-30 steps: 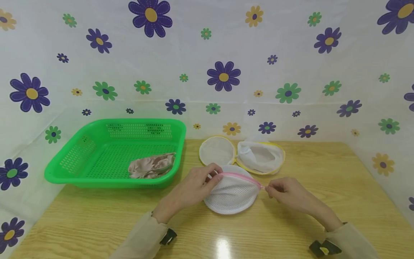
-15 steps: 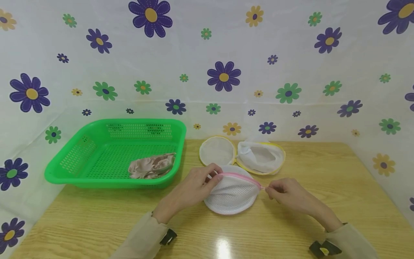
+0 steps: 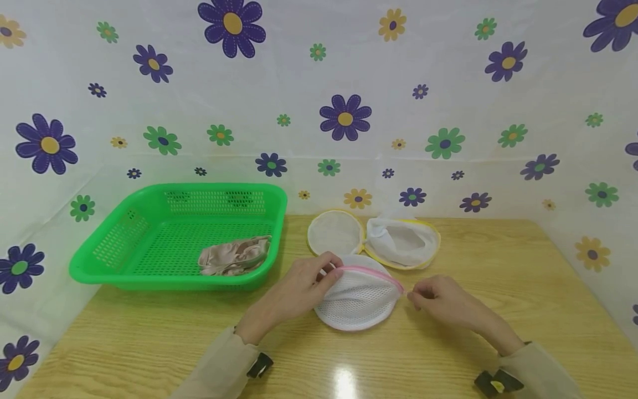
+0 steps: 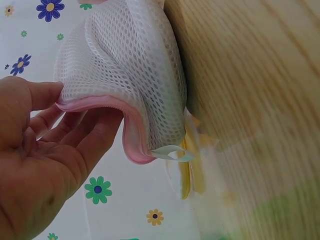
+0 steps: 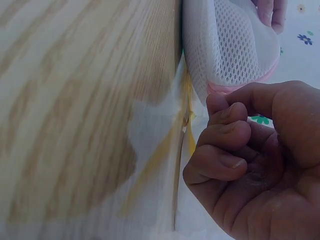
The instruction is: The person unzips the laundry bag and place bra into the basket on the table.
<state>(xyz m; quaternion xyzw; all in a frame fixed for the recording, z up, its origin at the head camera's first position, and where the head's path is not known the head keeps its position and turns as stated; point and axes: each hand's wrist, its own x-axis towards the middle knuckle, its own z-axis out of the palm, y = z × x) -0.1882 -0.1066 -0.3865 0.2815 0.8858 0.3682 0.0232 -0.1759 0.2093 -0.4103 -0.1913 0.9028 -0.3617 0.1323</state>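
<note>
A round white mesh laundry bag (image 3: 356, 302) with a pink zipper stands on the table in front of me. My left hand (image 3: 304, 282) pinches its zippered edge, thumb on the near side and fingers behind, as the left wrist view shows. A small white loop (image 4: 172, 152) hangs at the bag's left end. At the right end, my right hand (image 3: 446, 302) has thumb and index finger drawn together right at the zipper's end, on a small tab that its fingertips mostly hide. Its other fingers (image 5: 220, 135) are curled.
A green plastic basket (image 3: 124, 271) stands at the left with a folded beige satiny cloth (image 3: 234, 256) inside. Behind the laundry bag lies a yellow-rimmed white mesh bag (image 3: 408, 244), its round lid (image 3: 335, 233) folded out. A flowered sheet (image 3: 294, 72) backs the wooden table (image 3: 498, 266).
My right hand has shifted very slightly toward me, and the tab between it and the bag shows less clearly. My left hand and the laundry bag have stayed in place.
</note>
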